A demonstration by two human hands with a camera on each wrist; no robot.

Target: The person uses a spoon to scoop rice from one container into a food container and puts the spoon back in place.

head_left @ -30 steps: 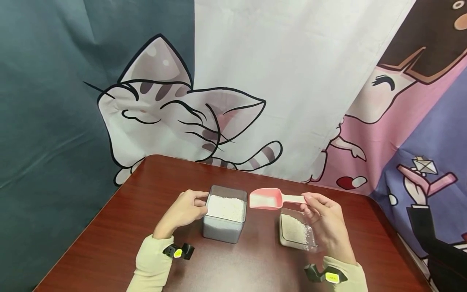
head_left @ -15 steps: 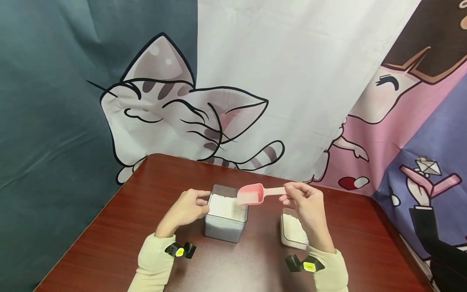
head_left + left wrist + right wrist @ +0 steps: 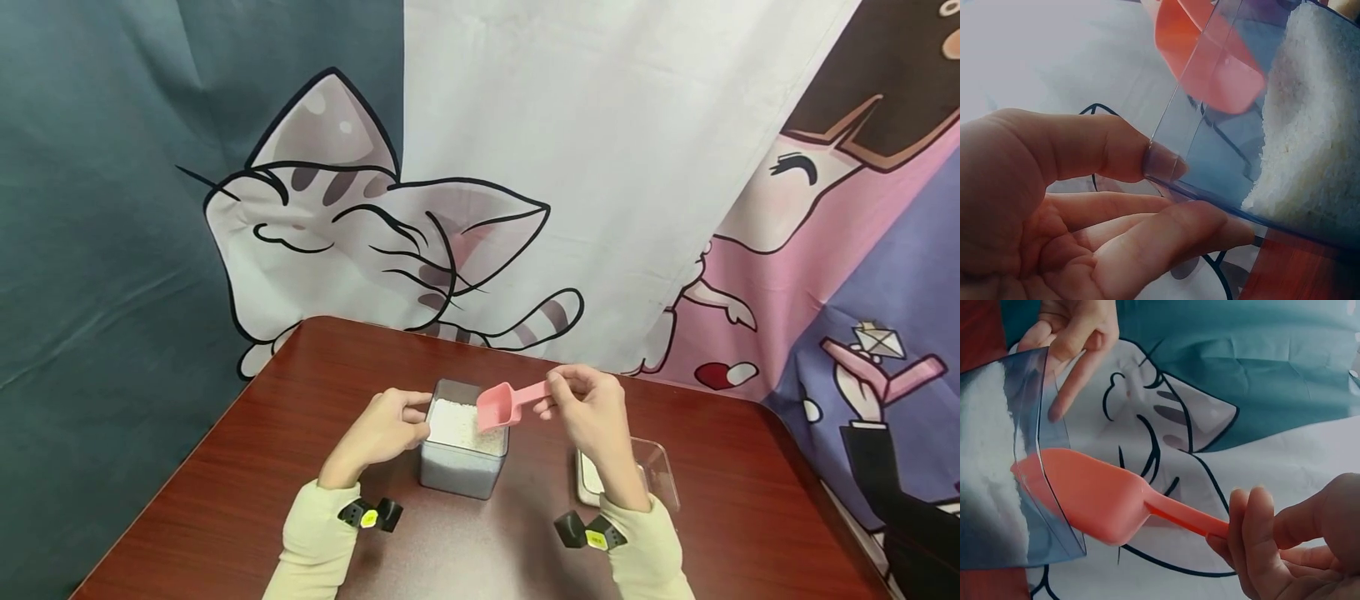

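A square, clear blue-grey container (image 3: 459,473) holds white rice (image 3: 1316,125) and stands mid-table. My left hand (image 3: 381,429) pinches its left side at the rim, thumb inside the wall and fingers outside in the left wrist view. From the right, my right hand (image 3: 592,412) grips the handle of a pink scoop (image 3: 495,407). The scoop tips downward over the container's right side, its lip past the rim and close to the rice in the right wrist view. No rice shows in the part of the bowl facing the head camera.
A smaller clear container (image 3: 662,467) with some rice sits to the right, partly hidden behind my right forearm. Both stand on a reddish-brown table (image 3: 352,354). Behind its far edge hangs a cartoon-print curtain (image 3: 622,167).
My right hand has carried the scoop leftward from above the smaller container to over the larger one and tilted it down. White contents seen in the scoop earlier no longer show. My left hand stays put.
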